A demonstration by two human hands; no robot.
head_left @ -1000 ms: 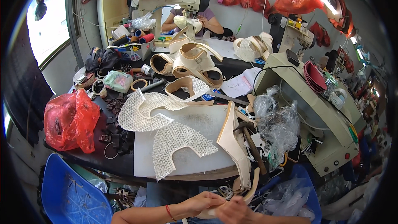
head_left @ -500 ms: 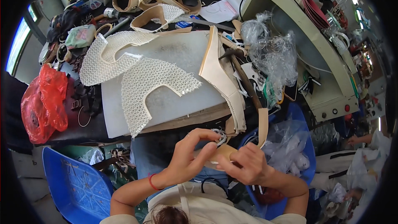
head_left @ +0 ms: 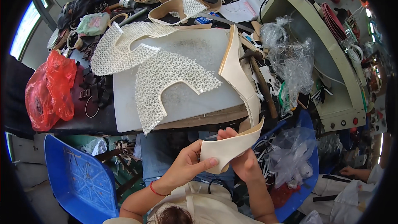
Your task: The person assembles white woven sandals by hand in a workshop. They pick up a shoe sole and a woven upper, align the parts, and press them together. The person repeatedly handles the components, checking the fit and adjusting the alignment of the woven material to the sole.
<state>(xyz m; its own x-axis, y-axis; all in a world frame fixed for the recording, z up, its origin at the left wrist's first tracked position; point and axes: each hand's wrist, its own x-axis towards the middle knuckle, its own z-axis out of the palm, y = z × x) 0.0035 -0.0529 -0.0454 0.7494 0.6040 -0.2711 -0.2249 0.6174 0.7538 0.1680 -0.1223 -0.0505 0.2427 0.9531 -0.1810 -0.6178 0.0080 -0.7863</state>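
Note:
A smooth cream leather shoe upper piece with a tan underside is held up in front of my body. My left hand pinches its left end, thumb on the cream face and fingers behind. Against the back of the piece lies my right hand, its thumb side showing below the lower edge; fingertips stick out above the upper edge. Just beyond stands a stack of similar cream pieces, leaning along the right side of a pale board. Two woven white pieces lie on the board.
A hammer lies right of the board, beside crumpled clear plastic and a beige machine. A red plastic bag sits at left. Blue bins flank my lap. Another person's hand shows at far right.
The cream piece has been turned so its broad smooth face shows. My left hand has shifted to its left end. My right hand has gone from gripping its edge to behind it.

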